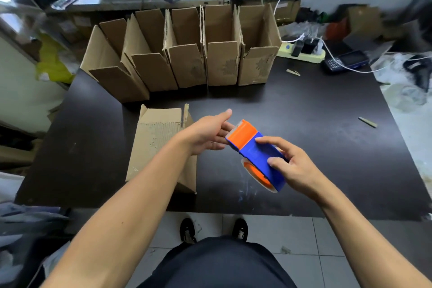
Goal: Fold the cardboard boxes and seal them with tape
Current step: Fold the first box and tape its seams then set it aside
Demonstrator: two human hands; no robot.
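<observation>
"How far along was the job?"

"Partway, by the look of it. Five cardboard boxes stood in a row behind the near box, at the back of the dark table, all set up but with their top flaps open. None of them showed any tape on the sides that could be seen."

"And the near box itself?"

"It lay on its side near the table's front edge, with its flaps folded in at the far end. No tape showed on it either, so the sealing seemed not yet begun on that one."

"What were the hands doing?"

"The right hand gripped the blue and orange tape dispenser, fingers curled over its body, just to the right of the near box and above the table. The left hand was at the dispenser's orange cutter end, with its thumb straight. Whether its fingers pinched the tape's loose end could not be told, because the dispenser hid their tips."

"So what was left?"

"Probably pulling tape, sealing the near box, then closing the other five."
</observation>
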